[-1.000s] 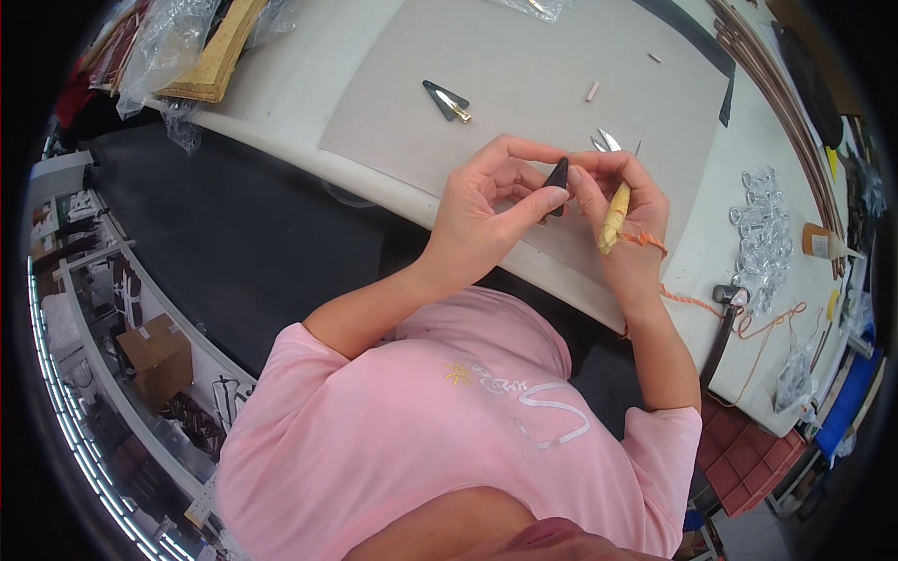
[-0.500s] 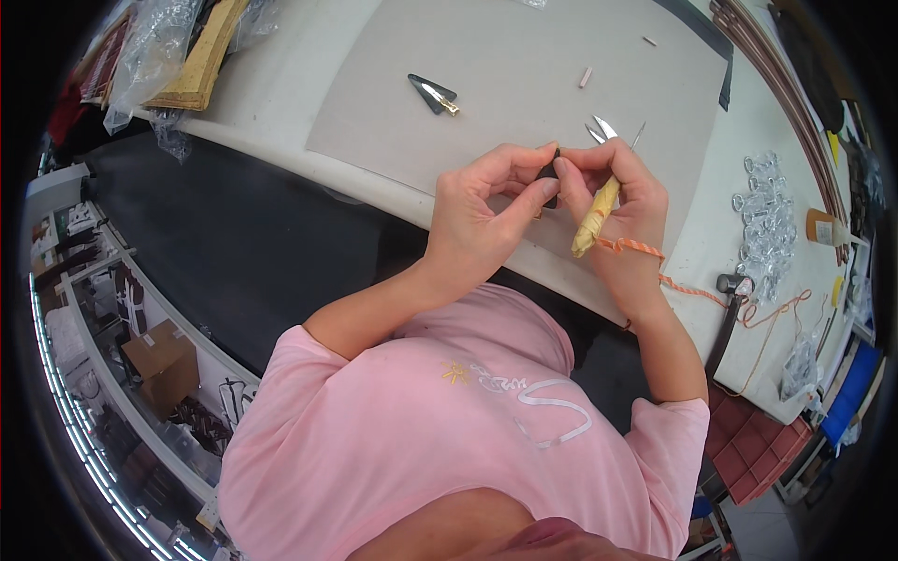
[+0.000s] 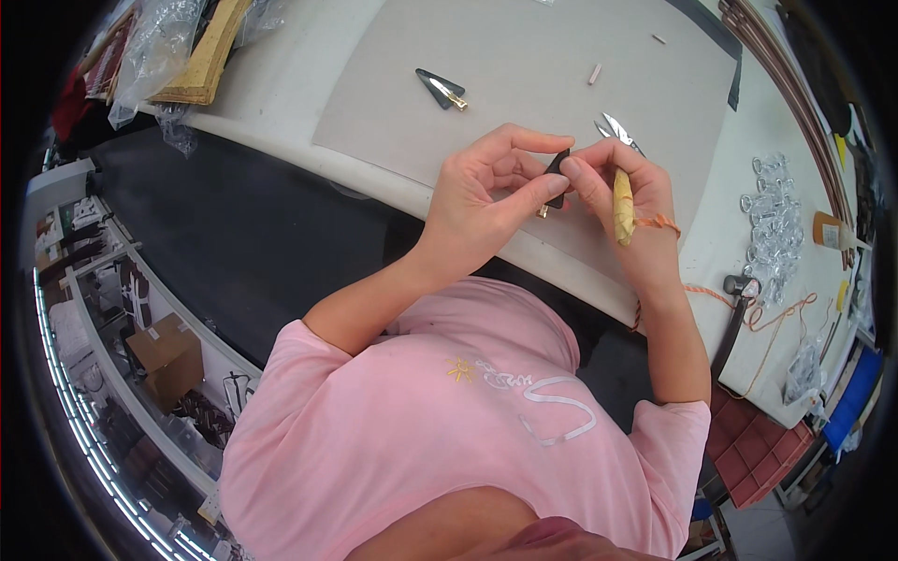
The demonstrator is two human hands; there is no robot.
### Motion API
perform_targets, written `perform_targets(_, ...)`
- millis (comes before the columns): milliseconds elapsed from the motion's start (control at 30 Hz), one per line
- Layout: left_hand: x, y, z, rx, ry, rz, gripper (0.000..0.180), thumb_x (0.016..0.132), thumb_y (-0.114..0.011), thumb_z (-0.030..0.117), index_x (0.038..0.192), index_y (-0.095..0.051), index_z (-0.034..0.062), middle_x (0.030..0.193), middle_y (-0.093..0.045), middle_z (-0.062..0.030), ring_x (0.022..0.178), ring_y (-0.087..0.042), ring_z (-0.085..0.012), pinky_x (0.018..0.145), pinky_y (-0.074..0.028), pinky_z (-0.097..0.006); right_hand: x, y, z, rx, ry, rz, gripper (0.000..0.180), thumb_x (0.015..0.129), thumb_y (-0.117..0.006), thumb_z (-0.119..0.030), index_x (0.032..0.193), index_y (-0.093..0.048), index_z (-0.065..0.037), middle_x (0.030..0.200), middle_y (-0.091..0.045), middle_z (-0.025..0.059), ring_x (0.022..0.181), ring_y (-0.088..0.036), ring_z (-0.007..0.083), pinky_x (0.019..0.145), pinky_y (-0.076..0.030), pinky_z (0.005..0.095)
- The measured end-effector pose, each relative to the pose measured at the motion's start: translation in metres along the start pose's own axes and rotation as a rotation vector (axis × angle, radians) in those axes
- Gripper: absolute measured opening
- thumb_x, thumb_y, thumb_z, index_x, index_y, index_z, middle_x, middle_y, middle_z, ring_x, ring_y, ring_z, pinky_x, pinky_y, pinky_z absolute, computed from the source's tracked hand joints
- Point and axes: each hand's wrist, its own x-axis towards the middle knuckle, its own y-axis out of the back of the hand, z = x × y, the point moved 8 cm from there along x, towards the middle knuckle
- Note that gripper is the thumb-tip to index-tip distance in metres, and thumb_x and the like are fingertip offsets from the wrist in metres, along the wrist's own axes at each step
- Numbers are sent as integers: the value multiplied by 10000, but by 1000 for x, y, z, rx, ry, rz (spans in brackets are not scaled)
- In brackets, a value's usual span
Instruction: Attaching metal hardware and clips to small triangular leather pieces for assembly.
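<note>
With fingertips (image 3: 556, 184) nearly closed, pinching black piece (image 3: 559, 163) between left hand (image 3: 479, 201) and right hand (image 3: 653, 198), over gray mat (image 3: 393, 103) near table edge (image 3: 374, 182). Also gripping yellow-wrapped stick (image 3: 624, 209) in right; now aimed straight bodyward versus slanting left 0.5 s ago.

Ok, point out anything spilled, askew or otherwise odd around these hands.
Nothing looks spilled or damaged. Only the orange cord seems untidy: it loops at the right hand, and orange cord also lies in loose curls by the hammer on the table, where it might snag.
</note>
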Motion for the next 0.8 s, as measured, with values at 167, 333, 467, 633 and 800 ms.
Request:
perform_targets(167, 4, 3, -3, -75, 51, -6, 250, 929, -682, 15, 1171, -623, -1, 878, -725, -67, 795, -693, -84, 684, -527, -203, 1, -4, 5, 48, -67, -37, 147, 960, -695, -142, 908, -669, -7, 711, -644, 0, 679, -599, 55, 600, -435, 214)
perform_targets(333, 3, 1, -1, -65, 85, -34, 314, 922, -688, -11, 1227, -612, -15, 908, -729, -65, 850, -712, -114, 739, -552, -216, -1, -3, 6, 125, -70, 22, 151, 962, -698, -152, 909, -678, -12, 732, -648, 5, 667, -589, 45, 589, -414, 201)
perform_targets(467, -1, 0, 2, -98, 59, 1, 333, 923, -684, -12, 1248, -612, -18, 916, -735, -70, 860, -710, -113, 779, -558, -218, -1, -2, 10, 131, -69, 22, 155, 961, -700, -157, 914, -680, -10, 745, -650, 6, 676, -594, 49, 599, -420, 203)
perform_targets(633, -2, -4, 8, 124, -96, 43, 334, 923, -681, -14, 1253, -634, -16, 1007, -731, -80, 891, -702, -109, 795, -559, -225, -2, 2, 8, 71, -41, 63, 147, 968, -687, -146, 926, -676, -6, 761, -655, 9, 707, -610, 62, 634, -456, 216)
perform_targets(800, 4, -2, 0, -67, 46, -13, 304, 923, -679, -20, 1225, -644, -12, 1054, -723, -86, 915, -700, -114, 791, -568, -238, -2, -3, 10, 130, -46, 65, 126, 974, -672, -124, 943, -658, -3, 791, -658, 28, 718, -622, 67, 651, -506, 219)
